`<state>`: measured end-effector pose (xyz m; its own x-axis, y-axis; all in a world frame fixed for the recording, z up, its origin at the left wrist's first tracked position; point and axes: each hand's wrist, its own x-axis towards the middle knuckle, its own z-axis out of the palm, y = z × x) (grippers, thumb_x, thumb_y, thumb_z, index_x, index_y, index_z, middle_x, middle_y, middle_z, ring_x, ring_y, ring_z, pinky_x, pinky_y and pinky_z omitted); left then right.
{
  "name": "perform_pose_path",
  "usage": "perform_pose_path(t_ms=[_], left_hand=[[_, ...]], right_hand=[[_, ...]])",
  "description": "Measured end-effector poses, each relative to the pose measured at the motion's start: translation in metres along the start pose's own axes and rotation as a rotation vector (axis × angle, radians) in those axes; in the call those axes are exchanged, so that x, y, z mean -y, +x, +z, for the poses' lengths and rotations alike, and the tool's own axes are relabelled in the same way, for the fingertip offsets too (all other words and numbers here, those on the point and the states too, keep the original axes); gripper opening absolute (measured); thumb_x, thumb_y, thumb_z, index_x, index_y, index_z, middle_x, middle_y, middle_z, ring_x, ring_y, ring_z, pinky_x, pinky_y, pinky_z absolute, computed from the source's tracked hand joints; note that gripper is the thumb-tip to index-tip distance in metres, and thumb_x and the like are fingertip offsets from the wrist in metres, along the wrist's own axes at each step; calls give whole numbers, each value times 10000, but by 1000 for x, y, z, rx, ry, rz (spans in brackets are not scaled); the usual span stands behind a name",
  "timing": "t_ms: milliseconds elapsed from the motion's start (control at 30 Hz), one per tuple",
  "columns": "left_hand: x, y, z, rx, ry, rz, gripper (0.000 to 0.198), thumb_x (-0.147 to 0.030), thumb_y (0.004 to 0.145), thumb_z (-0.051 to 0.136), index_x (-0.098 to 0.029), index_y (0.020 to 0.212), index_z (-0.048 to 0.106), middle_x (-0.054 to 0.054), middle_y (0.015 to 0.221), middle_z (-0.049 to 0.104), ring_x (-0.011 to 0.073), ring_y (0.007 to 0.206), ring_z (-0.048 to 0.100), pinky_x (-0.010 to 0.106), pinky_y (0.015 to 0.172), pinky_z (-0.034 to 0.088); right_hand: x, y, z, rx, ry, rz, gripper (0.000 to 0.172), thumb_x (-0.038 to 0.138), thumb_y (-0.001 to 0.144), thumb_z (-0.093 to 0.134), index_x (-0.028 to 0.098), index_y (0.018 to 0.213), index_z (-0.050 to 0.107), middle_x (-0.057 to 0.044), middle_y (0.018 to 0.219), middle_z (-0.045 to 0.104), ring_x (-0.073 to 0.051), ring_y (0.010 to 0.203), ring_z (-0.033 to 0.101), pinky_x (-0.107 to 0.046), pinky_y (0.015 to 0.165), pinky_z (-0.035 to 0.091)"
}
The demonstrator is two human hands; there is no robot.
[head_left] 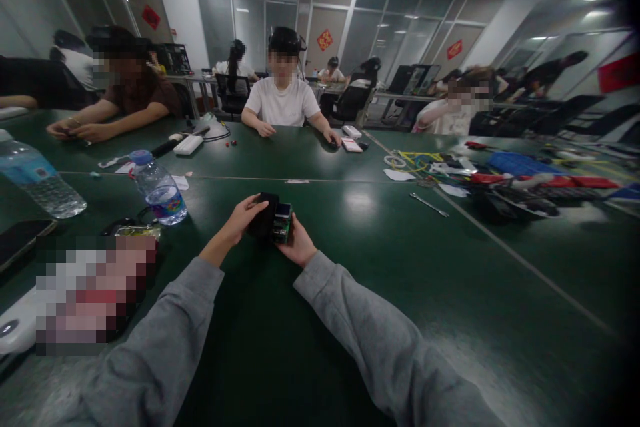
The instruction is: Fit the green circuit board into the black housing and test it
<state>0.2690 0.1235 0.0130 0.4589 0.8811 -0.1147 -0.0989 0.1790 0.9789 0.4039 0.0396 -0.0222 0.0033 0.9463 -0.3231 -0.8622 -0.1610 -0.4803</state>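
Both my hands meet at the middle of the dark green table [350, 267]. My left hand [240, 217] wraps over a small black box-shaped part [265, 213] from the left. My right hand [299, 243] cups a small green circuit-board module [283, 222] from the right and below. The black part and the green module are pressed together between my hands. Both arms wear grey sleeves.
A water bottle [160, 190] stands left of my hands, another bottle [37, 180] lies at the far left beside a phone [20, 240]. A metal tool [429, 204] lies to the right; cables and parts [500, 177] crowd the right side. Several people sit across the table.
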Motion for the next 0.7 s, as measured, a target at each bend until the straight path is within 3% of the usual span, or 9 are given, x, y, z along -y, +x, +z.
perform_pose_path(t_ms=[167, 433, 567, 700], left_hand=[[-1, 1, 1, -69, 231, 141, 560, -339, 657, 842, -206, 1171, 665, 107, 1003, 690, 252, 940, 642, 333, 793, 514], [-13, -26, 26, -146, 223, 248, 480, -153, 589, 864, -214, 1032, 689, 103, 1062, 662, 349, 1247, 491, 408, 1023, 402], [-21, -39, 37, -150, 161, 294, 426, -126, 623, 834, -210, 1007, 669, 117, 1165, 626, 363, 1343, 395, 414, 1034, 399], [-23, -42, 39, -131, 260, 313, 444, -197, 634, 849, -221, 1032, 654, 118, 1239, 588, 373, 1385, 337, 405, 1022, 419]], right_hand=[[-1, 0, 3, -7, -24, 12, 421, 459, 1015, 286, 195, 1089, 606, -42, 876, 714, -195, 853, 675, -384, 809, 565], [-3, -1, 1, 1, -77, -1, 436, 480, 1008, 309, 196, 1109, 623, -38, 856, 712, -183, 809, 678, -341, 773, 564], [-3, -3, 1, 35, -59, -19, 431, 461, 1014, 306, 187, 1093, 629, -44, 895, 714, -179, 854, 673, -334, 804, 556], [-4, -3, 1, 33, -61, -25, 409, 459, 1008, 336, 187, 1101, 627, -54, 925, 712, -189, 918, 663, -355, 839, 551]])
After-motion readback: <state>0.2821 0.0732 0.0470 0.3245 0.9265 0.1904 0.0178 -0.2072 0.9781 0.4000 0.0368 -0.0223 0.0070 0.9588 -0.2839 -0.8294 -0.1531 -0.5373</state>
